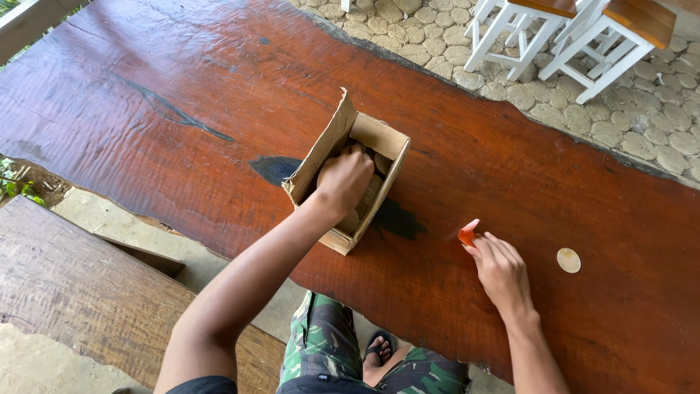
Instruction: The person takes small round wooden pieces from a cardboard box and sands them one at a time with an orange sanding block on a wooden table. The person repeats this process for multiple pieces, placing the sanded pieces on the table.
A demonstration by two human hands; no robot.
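An open cardboard box lies on a long reddish-brown wooden table. My left hand reaches down inside the box with its fingers curled over pale rounded wooden pieces; what it grips is hidden by the hand. My right hand rests flat on the table to the right, fingertips touching a small orange-red object. A pale round disc lies on the table just right of that hand.
A wooden bench runs below the table's near edge at the left. White stools stand on a cobblestone floor beyond the far edge. My legs in camouflage trousers show at the bottom.
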